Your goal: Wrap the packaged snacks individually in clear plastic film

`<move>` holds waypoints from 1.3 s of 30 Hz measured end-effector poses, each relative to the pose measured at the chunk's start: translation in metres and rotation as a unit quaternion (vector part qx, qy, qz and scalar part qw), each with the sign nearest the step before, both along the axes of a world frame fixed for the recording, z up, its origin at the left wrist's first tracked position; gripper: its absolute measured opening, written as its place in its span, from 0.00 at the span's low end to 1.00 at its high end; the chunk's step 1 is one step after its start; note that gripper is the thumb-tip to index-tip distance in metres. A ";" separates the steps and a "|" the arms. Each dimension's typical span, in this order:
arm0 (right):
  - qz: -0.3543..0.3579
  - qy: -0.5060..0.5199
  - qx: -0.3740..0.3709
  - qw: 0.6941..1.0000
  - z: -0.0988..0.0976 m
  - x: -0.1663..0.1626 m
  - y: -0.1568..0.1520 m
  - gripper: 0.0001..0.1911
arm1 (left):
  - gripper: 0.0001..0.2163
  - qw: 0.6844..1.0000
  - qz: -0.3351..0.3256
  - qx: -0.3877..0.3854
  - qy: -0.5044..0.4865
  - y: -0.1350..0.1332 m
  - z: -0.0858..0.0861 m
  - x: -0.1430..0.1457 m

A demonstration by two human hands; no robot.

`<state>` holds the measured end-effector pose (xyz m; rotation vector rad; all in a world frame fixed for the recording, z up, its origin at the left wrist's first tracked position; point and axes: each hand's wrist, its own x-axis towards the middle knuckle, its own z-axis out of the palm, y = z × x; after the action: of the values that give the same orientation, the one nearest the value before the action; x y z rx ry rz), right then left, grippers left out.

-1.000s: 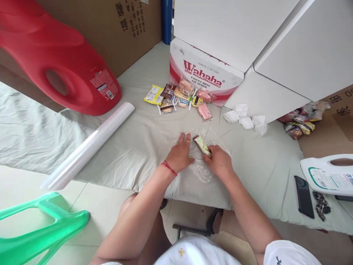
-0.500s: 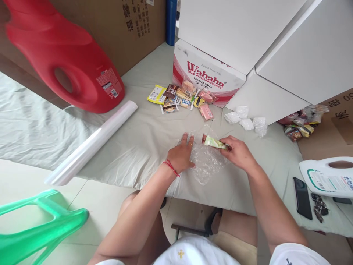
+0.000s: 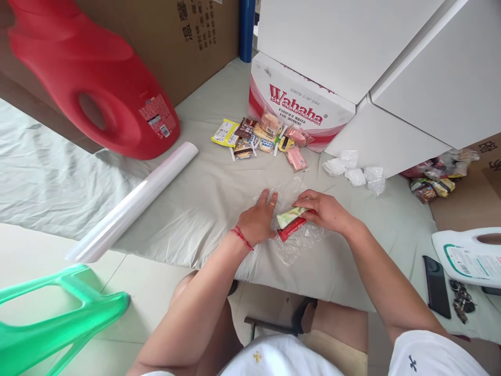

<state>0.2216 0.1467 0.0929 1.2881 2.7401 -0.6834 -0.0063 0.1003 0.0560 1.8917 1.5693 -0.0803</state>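
A crumpled sheet of clear plastic film [image 3: 291, 251] lies on the cloth-covered surface before me. My left hand [image 3: 256, 219] rests on its left side, fingers stretched out. Over the film, my right hand [image 3: 324, 210] pinches a green-and-white snack packet [image 3: 290, 216] together with a red snack packet [image 3: 291, 230] just below it. Their left ends come close to my left thumb. Beyond the hands, several wrapped snacks [image 3: 266, 143] lie in a loose pile. To their right are several small plastic-wrapped bundles [image 3: 355, 176].
A roll of clear film [image 3: 136, 201] and a big red jug [image 3: 129, 115] are on the left. Behind the snacks stands a Wahaha carton [image 3: 297, 107]. A phone [image 3: 436, 286], keys [image 3: 462, 301] and a white bottle [image 3: 469, 256] lie at right. A green stool [image 3: 58, 313] stands lower left.
My right hand has moved slightly left and down with the packets, turning them so that the red one now shows below the green one. My left hand stays on the film.
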 end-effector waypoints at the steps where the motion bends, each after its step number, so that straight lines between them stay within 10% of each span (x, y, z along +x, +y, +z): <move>1: 0.009 -0.004 -0.007 1.000 0.001 0.002 -0.002 0.22 | 0.55 1.000 -0.003 0.000 0.000 0.000 -0.001 -0.001; 31: 0.079 -0.064 0.016 0.995 -0.017 -0.023 0.005 0.13 | 0.56 0.994 -0.048 -0.032 -0.091 0.006 -0.001 -0.022; 39: 0.054 0.017 0.031 0.998 -0.015 -0.006 -0.009 0.27 | 0.51 0.981 -0.035 -0.071 -0.178 0.010 0.003 -0.034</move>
<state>0.2152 0.1375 0.0784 1.1401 2.8552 -0.6214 -0.0405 0.1105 0.0587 1.7366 1.2231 0.1076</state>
